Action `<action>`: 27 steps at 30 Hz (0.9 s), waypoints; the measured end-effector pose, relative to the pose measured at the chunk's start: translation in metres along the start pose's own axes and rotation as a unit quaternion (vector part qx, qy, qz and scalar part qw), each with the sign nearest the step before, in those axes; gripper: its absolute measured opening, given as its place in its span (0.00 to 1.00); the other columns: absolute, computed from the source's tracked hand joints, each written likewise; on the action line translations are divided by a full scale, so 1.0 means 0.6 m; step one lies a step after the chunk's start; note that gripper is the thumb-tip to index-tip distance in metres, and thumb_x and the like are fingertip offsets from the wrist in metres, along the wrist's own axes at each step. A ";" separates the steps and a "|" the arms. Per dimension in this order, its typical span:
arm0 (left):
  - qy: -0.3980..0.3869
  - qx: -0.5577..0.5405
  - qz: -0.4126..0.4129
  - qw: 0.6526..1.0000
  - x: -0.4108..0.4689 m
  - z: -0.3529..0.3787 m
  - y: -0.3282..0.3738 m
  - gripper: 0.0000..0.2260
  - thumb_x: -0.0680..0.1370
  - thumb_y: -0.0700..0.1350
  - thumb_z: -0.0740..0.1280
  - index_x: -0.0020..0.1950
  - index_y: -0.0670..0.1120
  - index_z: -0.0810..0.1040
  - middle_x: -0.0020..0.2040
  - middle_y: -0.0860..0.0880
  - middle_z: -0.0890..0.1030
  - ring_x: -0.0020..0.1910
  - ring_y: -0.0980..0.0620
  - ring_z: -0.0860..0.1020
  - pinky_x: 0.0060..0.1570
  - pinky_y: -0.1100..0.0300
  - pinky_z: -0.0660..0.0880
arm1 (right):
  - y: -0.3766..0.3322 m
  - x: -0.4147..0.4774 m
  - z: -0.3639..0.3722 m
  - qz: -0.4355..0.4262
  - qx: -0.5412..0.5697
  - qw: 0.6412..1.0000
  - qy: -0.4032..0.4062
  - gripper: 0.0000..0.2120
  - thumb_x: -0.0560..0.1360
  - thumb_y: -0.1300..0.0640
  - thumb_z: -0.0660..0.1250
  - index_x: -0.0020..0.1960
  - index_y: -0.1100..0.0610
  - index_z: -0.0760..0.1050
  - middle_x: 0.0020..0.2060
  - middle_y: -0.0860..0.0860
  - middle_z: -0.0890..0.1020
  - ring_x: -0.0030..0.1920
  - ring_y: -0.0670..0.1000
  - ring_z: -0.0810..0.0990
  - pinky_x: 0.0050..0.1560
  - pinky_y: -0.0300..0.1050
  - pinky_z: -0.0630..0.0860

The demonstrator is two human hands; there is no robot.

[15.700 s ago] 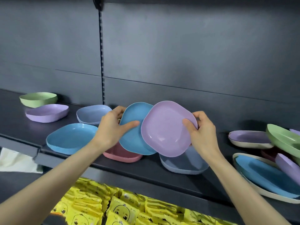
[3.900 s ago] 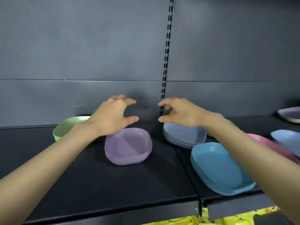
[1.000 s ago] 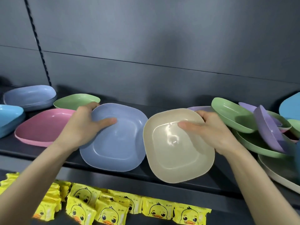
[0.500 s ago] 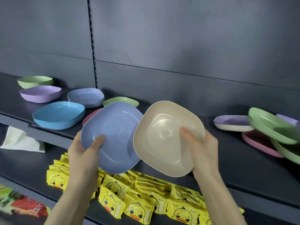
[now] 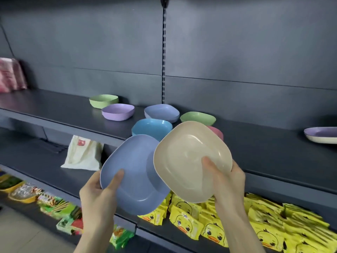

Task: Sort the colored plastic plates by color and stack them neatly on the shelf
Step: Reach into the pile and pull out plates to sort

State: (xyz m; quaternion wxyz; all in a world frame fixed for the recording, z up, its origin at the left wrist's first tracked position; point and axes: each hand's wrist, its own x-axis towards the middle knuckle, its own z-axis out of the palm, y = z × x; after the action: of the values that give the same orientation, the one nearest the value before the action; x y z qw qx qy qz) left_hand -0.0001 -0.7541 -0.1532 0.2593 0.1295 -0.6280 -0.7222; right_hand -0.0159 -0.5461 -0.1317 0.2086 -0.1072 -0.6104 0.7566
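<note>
Broadly, a dark shelf [image 5: 264, 152] runs across the view, and both held plates hang tilted in front of its edge, not on it. Below it lies a heap of yellow packets [image 5: 264, 221], each printed with a cartoon duck face; their writing is too small to read.

The periwinkle plate [image 5: 135, 172] is in the left hand [image 5: 98, 196], hollow side to the camera. The thumb [image 5: 115, 179] presses on the plate's inner face near the lower left rim, and the other fingers are curled behind it, out of sight. The beige plate [image 5: 184, 157] is in the right hand [image 5: 229, 185], gripped at its lower right rim. That thumb [image 5: 207, 163] lies inside the hollow, with the fingers wrapped behind. Its left edge overlaps the periwinkle plate's right edge, in front of it.

On the shelf behind sit a sky-blue stack [image 5: 152, 127], a periwinkle stack [image 5: 162, 112], a lilac stack [image 5: 118, 111], two green piles [image 5: 103, 100] [image 5: 197, 118] and a pink plate [image 5: 217, 132] partly hidden by the beige one. Far right, a lilac plate [image 5: 322, 133] rests in a cream one.

Lower left leans a cream bag [image 5: 83, 156] with a small red label [image 5: 81, 142], illegible. Blurred mixed snack packs [image 5: 60, 209] lie below it.
</note>
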 end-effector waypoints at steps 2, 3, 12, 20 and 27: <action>0.001 0.014 0.013 1.000 0.020 -0.028 0.007 0.03 0.75 0.39 0.69 0.41 0.43 0.78 0.38 0.45 0.80 0.37 0.47 0.76 0.37 0.54 0.72 | 0.005 -0.011 0.035 -0.004 -0.006 1.000 0.001 0.08 0.70 0.63 0.71 0.45 0.51 0.78 0.39 0.46 0.83 0.40 0.48 0.81 0.37 0.43 0.76; 0.004 0.021 0.021 1.000 0.033 -0.039 0.010 0.04 0.75 0.39 0.69 0.40 0.42 0.78 0.38 0.44 0.80 0.36 0.46 0.76 0.36 0.55 0.72 | 0.006 -0.014 0.052 -0.006 -0.007 1.000 0.001 0.08 0.70 0.62 0.72 0.45 0.51 0.78 0.39 0.46 0.83 0.41 0.47 0.81 0.37 0.43 0.76; 0.044 0.073 0.080 0.993 0.161 -0.091 0.012 0.05 0.74 0.40 0.70 0.39 0.45 0.77 0.35 0.46 0.80 0.37 0.41 0.78 0.37 0.48 0.74 | 0.028 0.020 0.201 -0.057 -0.007 0.998 -0.007 0.08 0.69 0.61 0.72 0.46 0.51 0.78 0.39 0.44 0.83 0.40 0.45 0.82 0.37 0.41 0.75; 0.049 0.093 0.114 0.988 0.333 -0.091 0.020 0.05 0.74 0.40 0.70 0.39 0.47 0.77 0.37 0.45 0.80 0.36 0.44 0.78 0.34 0.51 0.74 | 0.045 0.117 0.335 -0.085 -0.010 0.996 0.007 0.08 0.69 0.60 0.73 0.44 0.51 0.77 0.37 0.42 0.82 0.39 0.46 0.80 0.38 0.42 0.74; 0.040 0.095 0.127 0.987 0.464 -0.088 0.010 0.05 0.73 0.40 0.71 0.39 0.43 0.77 0.35 0.43 0.79 0.31 0.48 0.73 0.24 0.64 0.70 | 0.049 0.181 0.431 -0.096 -0.026 0.995 0.015 0.13 0.69 0.59 0.73 0.53 0.54 0.77 0.42 0.47 0.82 0.42 0.48 0.80 0.38 0.42 0.73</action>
State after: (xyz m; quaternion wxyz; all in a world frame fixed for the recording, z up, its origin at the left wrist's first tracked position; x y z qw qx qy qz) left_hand -0.2036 -0.9484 -0.1180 0.3601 0.1018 -0.6944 -0.6146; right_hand -0.2258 -0.7298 -0.0905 0.2869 -0.0647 -0.6338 0.7154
